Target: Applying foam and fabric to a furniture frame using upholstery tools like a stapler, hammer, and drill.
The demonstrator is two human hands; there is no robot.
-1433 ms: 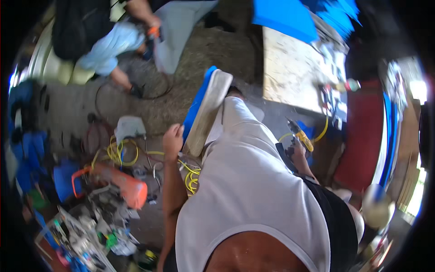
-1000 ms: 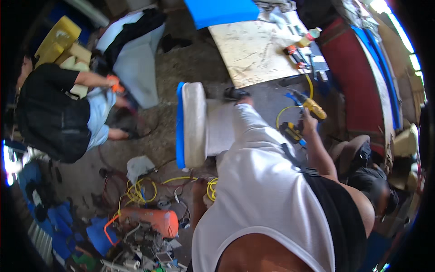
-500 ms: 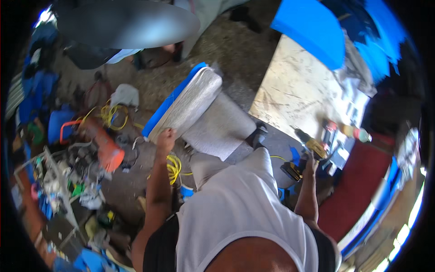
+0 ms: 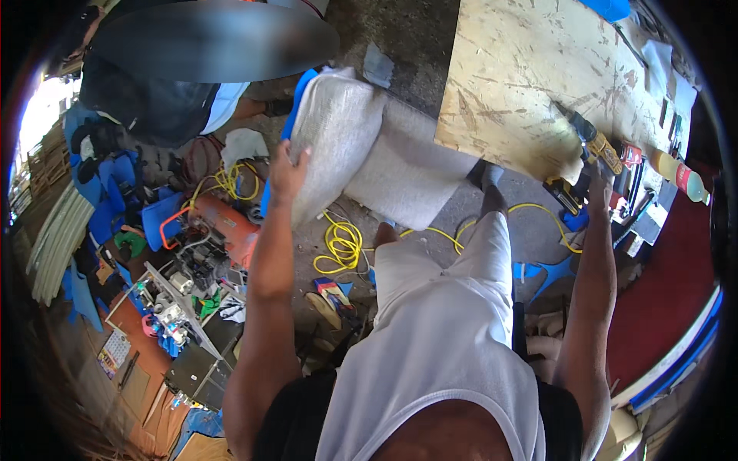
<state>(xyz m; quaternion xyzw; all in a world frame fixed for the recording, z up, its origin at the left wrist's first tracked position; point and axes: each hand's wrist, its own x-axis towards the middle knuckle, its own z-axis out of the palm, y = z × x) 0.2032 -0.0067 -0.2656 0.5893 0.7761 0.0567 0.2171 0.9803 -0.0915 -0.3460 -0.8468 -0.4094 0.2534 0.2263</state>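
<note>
My right hand [image 4: 600, 189] is wrapped round a yellow-and-black cordless drill [image 4: 606, 152]. The drill's front end points over a large, scuffed wooden board [image 4: 507, 84]; whether it touches the board I cannot tell. On the other side, my left hand [image 4: 287, 178] has its fingers apart and rests by the left edge of a grey fabric-covered seat piece [image 4: 419, 165]. That piece has a thick padded part [image 4: 338, 131] with a blue strip [image 4: 292, 115] along its outer side. It stands on the floor in front of my legs.
A coiled yellow hose [image 4: 342, 244] lies by my feet. Left are an orange tank [image 4: 229, 229] and a metal frame [image 4: 188, 303] heaped with small parts. A bottle [image 4: 683, 177] and a red tool [image 4: 630, 157] lie right of the drill. Another person's dark clothing [image 4: 146, 100] shows at upper left.
My left hand's fingers, curled closed before, have come apart beside the padded piece. The drill in my right hand has moved farther over the wooden board. The whole view has shifted.
</note>
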